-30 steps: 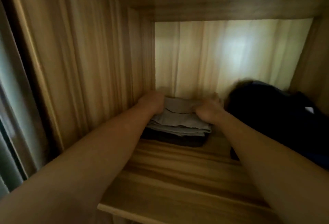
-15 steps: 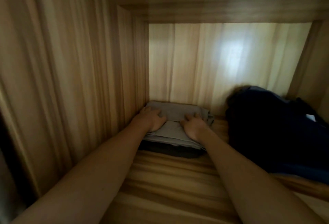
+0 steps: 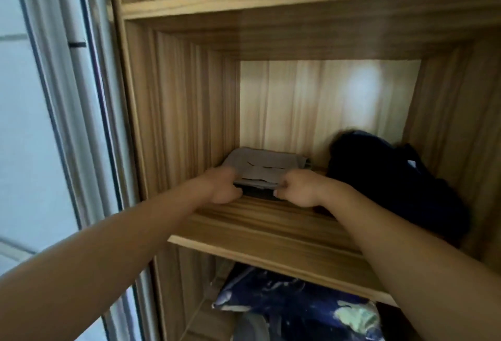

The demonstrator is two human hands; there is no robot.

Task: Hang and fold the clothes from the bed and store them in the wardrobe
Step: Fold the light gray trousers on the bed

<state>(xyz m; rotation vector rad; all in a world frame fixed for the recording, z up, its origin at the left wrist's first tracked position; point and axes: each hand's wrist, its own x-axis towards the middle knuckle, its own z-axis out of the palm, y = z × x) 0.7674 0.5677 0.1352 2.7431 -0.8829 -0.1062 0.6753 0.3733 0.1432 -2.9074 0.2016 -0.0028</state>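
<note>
Folded grey fabric garment [image 3: 264, 169] lies atop a dark folded piece [image 3: 257, 193] in the left back corner of the light wooden wardrobe shelf [image 3: 271, 229]. The left hand [image 3: 222, 188] and right hand [image 3: 298, 187] grip the stack's front corners with curled fingers. A rumpled navy cloth heap [image 3: 393, 178] sits just beside it.

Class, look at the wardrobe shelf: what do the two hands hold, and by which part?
Both grip the folded grey garment: the left hand at its front-left corner, the right hand at its front-right corner.

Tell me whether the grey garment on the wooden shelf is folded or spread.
Folded: the grey garment lies as a compact rectangle, stacked layer edges showing at its front.
</note>
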